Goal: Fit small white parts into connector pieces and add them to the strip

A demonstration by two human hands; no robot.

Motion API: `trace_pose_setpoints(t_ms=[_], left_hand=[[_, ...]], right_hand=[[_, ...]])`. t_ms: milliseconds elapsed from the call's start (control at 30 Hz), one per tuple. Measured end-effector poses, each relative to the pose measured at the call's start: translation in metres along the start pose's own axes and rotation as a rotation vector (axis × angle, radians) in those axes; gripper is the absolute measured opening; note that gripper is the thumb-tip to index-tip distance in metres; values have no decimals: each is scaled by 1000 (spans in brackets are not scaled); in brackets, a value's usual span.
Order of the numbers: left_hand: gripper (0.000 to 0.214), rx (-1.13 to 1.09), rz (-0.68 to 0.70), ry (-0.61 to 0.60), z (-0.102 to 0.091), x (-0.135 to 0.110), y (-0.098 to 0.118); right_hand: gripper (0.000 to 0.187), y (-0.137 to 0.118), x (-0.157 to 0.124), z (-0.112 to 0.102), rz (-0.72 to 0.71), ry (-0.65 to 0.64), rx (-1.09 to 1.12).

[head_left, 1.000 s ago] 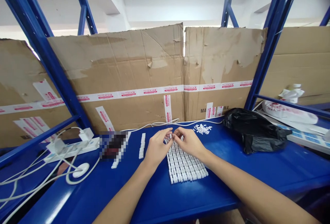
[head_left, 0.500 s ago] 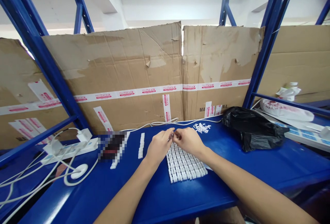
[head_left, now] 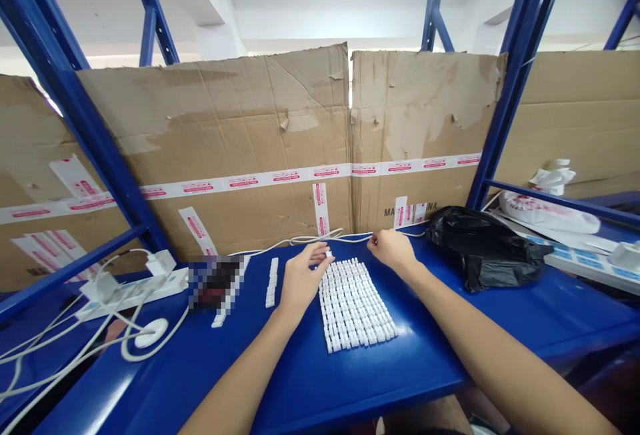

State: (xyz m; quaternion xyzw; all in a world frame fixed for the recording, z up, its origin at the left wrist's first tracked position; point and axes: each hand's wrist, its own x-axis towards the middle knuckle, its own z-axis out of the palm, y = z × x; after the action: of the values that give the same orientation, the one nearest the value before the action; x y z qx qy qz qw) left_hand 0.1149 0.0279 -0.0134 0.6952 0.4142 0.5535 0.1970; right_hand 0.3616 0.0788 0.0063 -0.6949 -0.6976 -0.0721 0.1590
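Left hand (head_left: 301, 278), fingers curled, ends just beside a small white plastic piece (head_left: 329, 255); whether it pinches the piece cannot be told. Right hand (head_left: 393, 251), fingers gathered, may or may not hold something.

The piece lies at the far edge of a tight grid of white plastic blocks (head_left: 353, 305) on the blue steel worktop (head_left: 425, 361), with a short column of like blocks (head_left: 273, 281) to the left. Risks: a wrist brushing the loose rows could knock them out of line; a dropped piece could skid on the smooth surface; the white cable (head_left: 345, 237) near the right hand could snag the fingers.
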Motion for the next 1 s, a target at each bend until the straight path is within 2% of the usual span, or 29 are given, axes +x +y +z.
trace_pose_setpoints(t_ms=[100, 167, 233, 367, 467, 733, 1000], left_hand=[[31, -289, -193, 43, 0, 2, 1], [32, -455, -291, 60, 0, 3, 1], [34, -583, -368, 68, -1, 3, 1], [36, -734, -458, 27, 0, 1, 4], [34, -763, -461, -9, 1, -2, 6], [33, -852, -534, -33, 2, -2, 6], [23, -899, -587, -68, -1, -1, 4]], right_hand=[[31, 15, 4, 0, 47, -10, -24], [33, 13, 2, -1, 8, 22, 51], [31, 2, -3, -2, -160, 86, 233], [26, -28, -20, -3, -638, 221, 648], [24, -44, -30, -1, -785, 247, 721], [22, -43, -34, 0, -886, 306, 663], [16, -50, -41, -6, -825, 335, 578]])
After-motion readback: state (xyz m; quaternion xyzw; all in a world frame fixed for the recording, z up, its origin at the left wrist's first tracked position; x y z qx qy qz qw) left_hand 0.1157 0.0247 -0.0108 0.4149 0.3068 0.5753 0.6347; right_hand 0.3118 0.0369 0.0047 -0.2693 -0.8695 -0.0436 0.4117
